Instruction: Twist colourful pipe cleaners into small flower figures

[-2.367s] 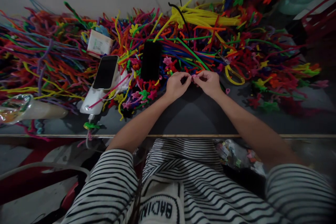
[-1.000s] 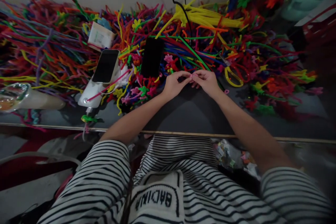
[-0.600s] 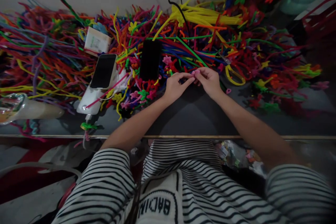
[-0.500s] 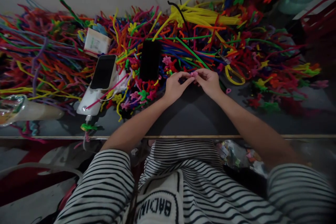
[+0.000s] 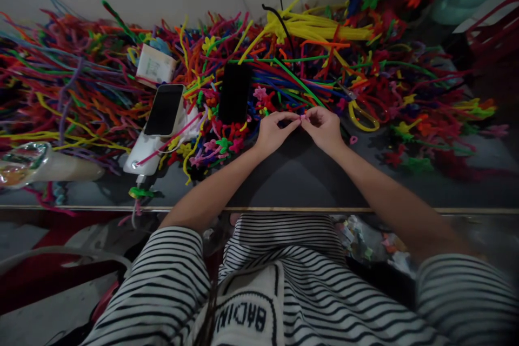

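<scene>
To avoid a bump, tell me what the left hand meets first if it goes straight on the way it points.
Likely the small pink piece right at the tip of the left hand, then the right hand; exact depth is unclear here.

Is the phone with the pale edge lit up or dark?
Dark: the phone shows a plain black screen with no picture glowing. Whether it's switched off or just asleep, I cannot tell.

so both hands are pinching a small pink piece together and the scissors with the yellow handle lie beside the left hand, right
Not quite: the scissors lie beside the right hand, not the left hand, as the head view shows. Both hands do pinch the small pink piece.
</scene>
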